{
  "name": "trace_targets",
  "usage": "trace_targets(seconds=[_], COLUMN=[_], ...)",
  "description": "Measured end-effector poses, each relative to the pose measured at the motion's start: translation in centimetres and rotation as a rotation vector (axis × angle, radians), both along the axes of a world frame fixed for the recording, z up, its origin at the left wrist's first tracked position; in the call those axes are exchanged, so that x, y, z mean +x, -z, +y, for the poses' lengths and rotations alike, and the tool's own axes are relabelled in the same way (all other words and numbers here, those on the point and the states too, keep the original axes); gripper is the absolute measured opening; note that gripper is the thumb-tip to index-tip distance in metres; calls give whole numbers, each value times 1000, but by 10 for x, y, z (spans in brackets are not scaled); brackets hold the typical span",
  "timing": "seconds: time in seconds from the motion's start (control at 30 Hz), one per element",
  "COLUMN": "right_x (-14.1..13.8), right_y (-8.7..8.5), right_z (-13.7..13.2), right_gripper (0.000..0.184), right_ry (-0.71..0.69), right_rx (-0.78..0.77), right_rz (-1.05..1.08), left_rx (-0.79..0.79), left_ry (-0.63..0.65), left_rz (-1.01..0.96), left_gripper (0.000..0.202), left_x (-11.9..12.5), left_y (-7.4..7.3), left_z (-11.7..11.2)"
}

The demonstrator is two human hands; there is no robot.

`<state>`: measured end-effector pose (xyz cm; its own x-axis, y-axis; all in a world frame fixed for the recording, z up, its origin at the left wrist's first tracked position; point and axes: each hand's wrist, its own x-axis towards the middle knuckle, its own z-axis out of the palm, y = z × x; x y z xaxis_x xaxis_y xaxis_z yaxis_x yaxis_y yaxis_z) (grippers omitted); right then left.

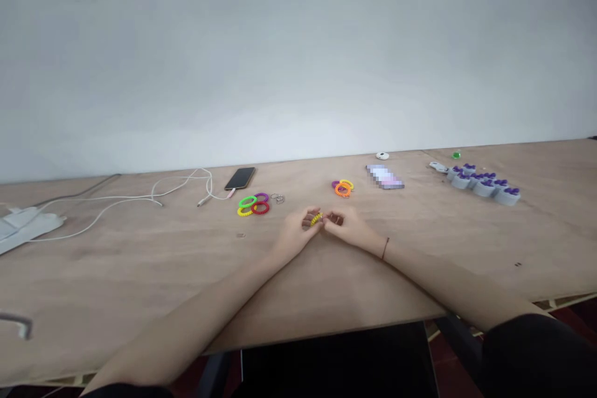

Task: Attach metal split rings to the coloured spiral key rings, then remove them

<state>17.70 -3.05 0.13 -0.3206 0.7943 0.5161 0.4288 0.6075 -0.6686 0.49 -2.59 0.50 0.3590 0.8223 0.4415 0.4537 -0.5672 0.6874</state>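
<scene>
My left hand and my right hand meet at the middle of the plywood table, their fingertips pinching a yellow spiral hair tie from both sides. Just beyond my left hand lies a heap of spiral ties in green, yellow, purple and red, with small metal split rings beside it. Farther off, beyond my right hand, a smaller heap of orange, yellow and purple spiral ties rests on the wood.
A black smartphone with a white cable lies at the back left, near a white flat package. A pixelated object and a row of grey cups with purple tops stand at the back right against a white wall.
</scene>
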Motion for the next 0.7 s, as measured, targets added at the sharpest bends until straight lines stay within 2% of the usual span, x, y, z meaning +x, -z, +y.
trace_targets(seconds=[0.2,0.43,0.57,0.7], right_x=[0,1,2,-1], right_y=[1,5,6,7], right_z=[0,1,4,3], right_gripper=[7,7,7,7], right_ry=[14,110,96,28], right_rx=[68,190,140,84], right_rz=[-62,-119,-83,-74], left_rx=[-5,-4,44,101], left_ry=[56,116,106,71], left_rz=[76,107,125,197], left_gripper=[27,33,39,34], left_x=[0,-3,-4,-3], left_y=[1,2,4,1], left_z=[1,2,2,1])
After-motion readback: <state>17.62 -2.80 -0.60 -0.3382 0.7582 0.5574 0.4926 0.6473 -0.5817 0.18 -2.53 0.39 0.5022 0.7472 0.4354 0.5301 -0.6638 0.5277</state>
